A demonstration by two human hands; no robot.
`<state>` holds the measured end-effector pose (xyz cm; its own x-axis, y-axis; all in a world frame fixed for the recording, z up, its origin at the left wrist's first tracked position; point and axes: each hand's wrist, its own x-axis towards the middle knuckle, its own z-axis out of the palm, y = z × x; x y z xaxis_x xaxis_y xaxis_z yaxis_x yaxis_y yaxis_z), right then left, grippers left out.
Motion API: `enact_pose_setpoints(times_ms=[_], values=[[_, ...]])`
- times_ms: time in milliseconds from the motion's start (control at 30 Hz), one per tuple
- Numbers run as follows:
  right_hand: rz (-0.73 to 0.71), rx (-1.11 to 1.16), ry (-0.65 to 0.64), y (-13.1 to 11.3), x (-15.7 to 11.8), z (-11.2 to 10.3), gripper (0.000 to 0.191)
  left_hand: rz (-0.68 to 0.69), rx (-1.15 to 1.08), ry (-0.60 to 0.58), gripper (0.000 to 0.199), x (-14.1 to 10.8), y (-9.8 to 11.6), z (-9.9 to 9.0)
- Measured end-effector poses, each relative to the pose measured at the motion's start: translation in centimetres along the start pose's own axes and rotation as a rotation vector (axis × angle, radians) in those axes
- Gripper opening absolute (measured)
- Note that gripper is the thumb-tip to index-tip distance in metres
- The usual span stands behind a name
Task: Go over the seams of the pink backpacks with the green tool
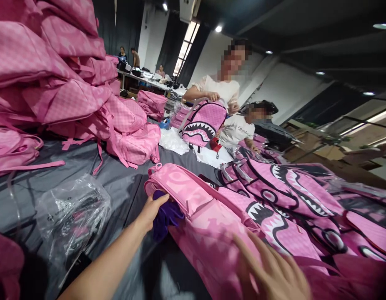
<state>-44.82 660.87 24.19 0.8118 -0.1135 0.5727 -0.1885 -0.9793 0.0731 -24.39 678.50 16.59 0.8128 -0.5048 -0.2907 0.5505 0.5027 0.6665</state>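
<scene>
A pink patterned backpack (pixel 183 187) lies in front of me on the dark table covering, its zipped side facing up. At its left edge my left hand (pixel 151 210) is closed on a bunched purple cloth (pixel 168 216), thumb on top and most of the other fingers hidden. The cloth touches the backpack. Over the near part of the bag is my right hand (pixel 268 266), open, with its fingers apart and smeared by motion. I cannot tell whether it touches the fabric.
Pink backpacks (pixel 64 96) are heaped at the left. A clear plastic bag (pixel 74 212) lies nearby. Shark-mouth backpacks (pixel 280 187) are piled at the right. Across the table, a person (pixel 208 87) handles another shark-mouth backpack (pixel 204 121), with a smaller person (pixel 239 127) beside them.
</scene>
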Motion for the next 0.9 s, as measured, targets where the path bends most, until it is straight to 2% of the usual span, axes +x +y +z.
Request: enact_pose_setpoints(times_ms=[67,133,167,233,333,533,767,900], values=[[-0.217,0.073,-0.182,-2.6,6.6,2.4,0.051,0.065,-0.005,0.010,0.042,0.0,0.0,-0.2],[-0.301,0.097,-0.331,-4.7,12.0,5.4,0.050,0.115,-0.001,0.012,0.040,0.0,0.1,-0.4],[-0.337,0.100,-0.406,-5.4,13.9,6.8,0.048,0.132,0.003,0.009,0.039,0.0,0.2,-0.5],[-0.373,0.071,-0.496,-6.0,16.0,9.1,0.048,0.151,0.009,-0.001,0.040,0.0,0.2,-0.8],[-0.409,-0.007,-0.535,-5.9,16.6,10.5,0.052,0.139,0.002,-0.016,0.056,0.2,-0.2,-1.1],[-0.409,-0.129,-0.584,-6.2,17.8,10.3,0.058,0.087,-0.022,-0.081,0.080,1.2,-1.2,-0.6],[-0.373,-0.167,-0.586,-5.1,19.3,11.3,0.060,0.060,-0.080,-0.153,0.084,3.4,0.0,0.5],[-0.353,-0.193,-0.606,-3.9,19.6,11.9,0.066,0.048,-0.123,-0.224,0.078,5.1,0.7,1.6]])
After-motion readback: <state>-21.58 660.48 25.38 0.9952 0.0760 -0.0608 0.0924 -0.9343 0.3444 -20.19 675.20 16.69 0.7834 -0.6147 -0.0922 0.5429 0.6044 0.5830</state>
